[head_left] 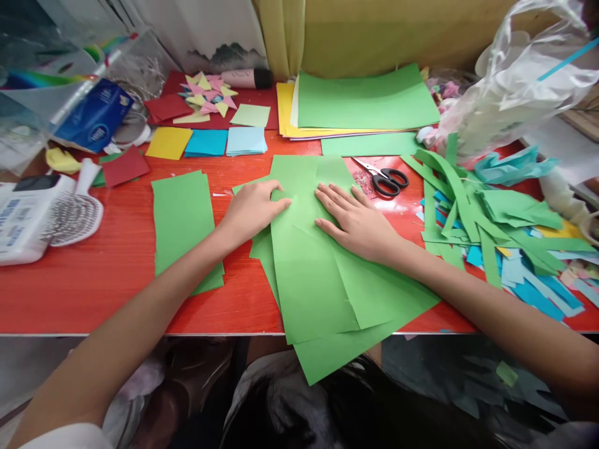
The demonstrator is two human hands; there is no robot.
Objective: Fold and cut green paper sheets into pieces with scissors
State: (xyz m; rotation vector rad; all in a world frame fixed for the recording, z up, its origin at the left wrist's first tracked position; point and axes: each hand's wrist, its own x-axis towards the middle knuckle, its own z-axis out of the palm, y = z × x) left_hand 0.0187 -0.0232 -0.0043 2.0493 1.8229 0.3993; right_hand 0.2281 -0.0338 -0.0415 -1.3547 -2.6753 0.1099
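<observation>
Beneath our right hand (358, 227), the green sheets (313, 284) lie loosely fanned at the middle of the desk's (116, 305) front edge; a sideways push could slide the layers apart or crease the top one. A corner pokes past that edge, so we might bend it by leaning in. The right hand is open, palm down, fingers spread over the paper. Our left hand (253, 212) arches at the sheets' left side, thumb and forefinger apart at the tips; we cannot tell whether its hidden fingers grip anything. The left forearm crosses the small stack (182, 215) and could nudge it askew. Farther out, the scissors (388, 179) lie just beside the sheets, and the right forearm could drag strips (461, 193) from the desk's right end into the work.
</observation>
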